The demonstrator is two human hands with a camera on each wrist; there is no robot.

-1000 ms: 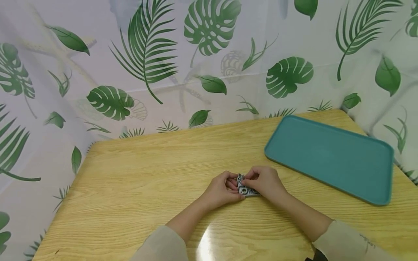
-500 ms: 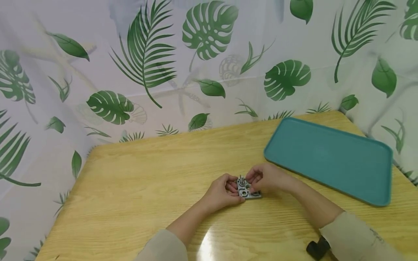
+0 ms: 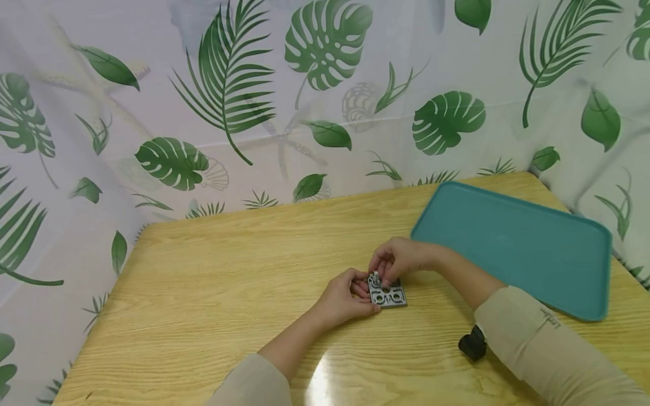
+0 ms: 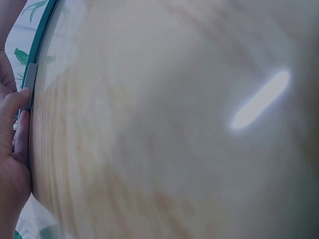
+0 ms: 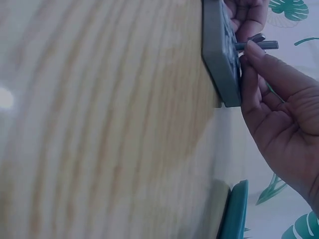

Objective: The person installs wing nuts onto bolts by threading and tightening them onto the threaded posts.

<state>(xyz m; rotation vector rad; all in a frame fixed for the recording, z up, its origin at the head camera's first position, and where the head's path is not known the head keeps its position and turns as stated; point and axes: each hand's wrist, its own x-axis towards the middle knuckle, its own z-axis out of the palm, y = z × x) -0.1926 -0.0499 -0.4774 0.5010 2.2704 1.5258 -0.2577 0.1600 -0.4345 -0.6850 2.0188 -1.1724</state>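
Observation:
A square grey metal plate [image 3: 390, 297] with round holes and dark curved grooves lies on the table. From its far left corner rises a short metal pin [image 3: 376, 277], with a small side piece beside it in the right wrist view. My left hand [image 3: 341, 295] grips the plate's left edge, its thumb at the near corner and the other fingers behind. Coming from the far side, my right hand [image 3: 401, 259] pinches at the pin with thumb and fingers. In the right wrist view the thumb [image 5: 274, 72] overlaps the pin, and the fingers' contact behind it is hidden.
A teal rectangular tray [image 3: 513, 248] lies at the right rear, partly behind the right forearm. The wooden table [image 3: 213, 293] meets a leaf-patterned cloth [image 3: 284, 113] at the back and sides. A black wrist device [image 3: 473, 343] hangs by the right sleeve.
My right hand has swung from the plate's right side round to its far side, uncovering the plate's holes. The left hand stays on the plate, which has hardly moved.

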